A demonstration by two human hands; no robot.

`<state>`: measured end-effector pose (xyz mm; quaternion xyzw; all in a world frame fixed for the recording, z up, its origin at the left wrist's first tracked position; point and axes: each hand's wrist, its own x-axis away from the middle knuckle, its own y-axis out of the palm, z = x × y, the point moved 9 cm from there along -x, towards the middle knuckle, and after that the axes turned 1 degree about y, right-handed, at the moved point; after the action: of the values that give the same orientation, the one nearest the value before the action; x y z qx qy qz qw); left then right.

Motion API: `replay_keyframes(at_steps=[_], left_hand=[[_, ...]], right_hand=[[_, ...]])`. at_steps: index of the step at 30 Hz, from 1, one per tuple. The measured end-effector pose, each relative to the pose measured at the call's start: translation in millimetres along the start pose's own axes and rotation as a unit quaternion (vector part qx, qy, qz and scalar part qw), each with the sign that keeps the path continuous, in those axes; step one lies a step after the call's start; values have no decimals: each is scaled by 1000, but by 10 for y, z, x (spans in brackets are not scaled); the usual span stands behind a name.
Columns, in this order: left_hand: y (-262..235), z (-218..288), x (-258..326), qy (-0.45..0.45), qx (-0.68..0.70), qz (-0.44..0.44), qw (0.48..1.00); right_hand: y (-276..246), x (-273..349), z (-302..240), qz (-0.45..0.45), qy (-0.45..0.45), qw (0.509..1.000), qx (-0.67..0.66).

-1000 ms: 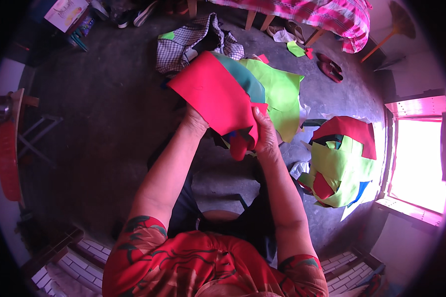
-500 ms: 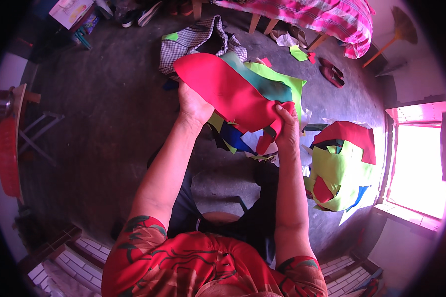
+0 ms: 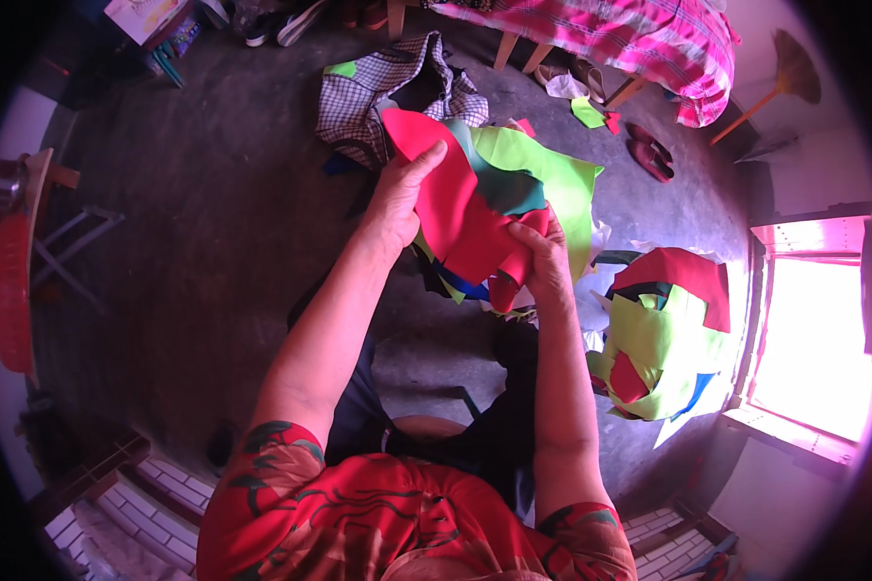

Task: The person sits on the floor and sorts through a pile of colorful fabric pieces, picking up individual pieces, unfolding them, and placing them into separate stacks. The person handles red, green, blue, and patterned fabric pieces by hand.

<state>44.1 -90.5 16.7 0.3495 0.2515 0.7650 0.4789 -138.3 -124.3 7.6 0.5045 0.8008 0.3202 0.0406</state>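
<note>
Head view: both hands hold a bundle of coloured sheets in the upper middle of the frame, above the person's lap. The left hand (image 3: 397, 198) is closed on the upper left edge of the red sheet (image 3: 451, 208), its thumb lying across the sheet's face and pointing up toward the right. The right hand (image 3: 545, 259) grips the bundle's lower right edge, fingers curled over a folded red corner. Behind the red sheet lie a dark teal sheet (image 3: 506, 186) and a lime green sheet (image 3: 550, 179), which fans out to the right. Blue and yellow-green scraps poke out below the bundle, between the two hands.

Compared with half a second ago, the red sheet is more crumpled and drawn inward: then it spread wide and flat across the top, now it bunches between the hands and more of the teal and green show. The left hand's thumb has come up onto the sheet's face.

At the right of the frame, near the bright window (image 3: 814, 339), a heap of lime green, red and blue sheets (image 3: 664, 339) rests on the floor (image 3: 203, 252), unchanged. A checked cloth (image 3: 358, 97) lies on the floor above the bundle, and a pink plaid bed (image 3: 630, 39) fills the top right.
</note>
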Motion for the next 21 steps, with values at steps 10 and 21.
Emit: replay_keyframes(at_steps=[10,21], left_hand=[[83,-36,39,0,5,-27,1000],[97,19,37,23,13,-27,999]], right_hand=[[174,31,115,-67,30,997,-40],[-10,-67,78,-48,-14,995,-85]])
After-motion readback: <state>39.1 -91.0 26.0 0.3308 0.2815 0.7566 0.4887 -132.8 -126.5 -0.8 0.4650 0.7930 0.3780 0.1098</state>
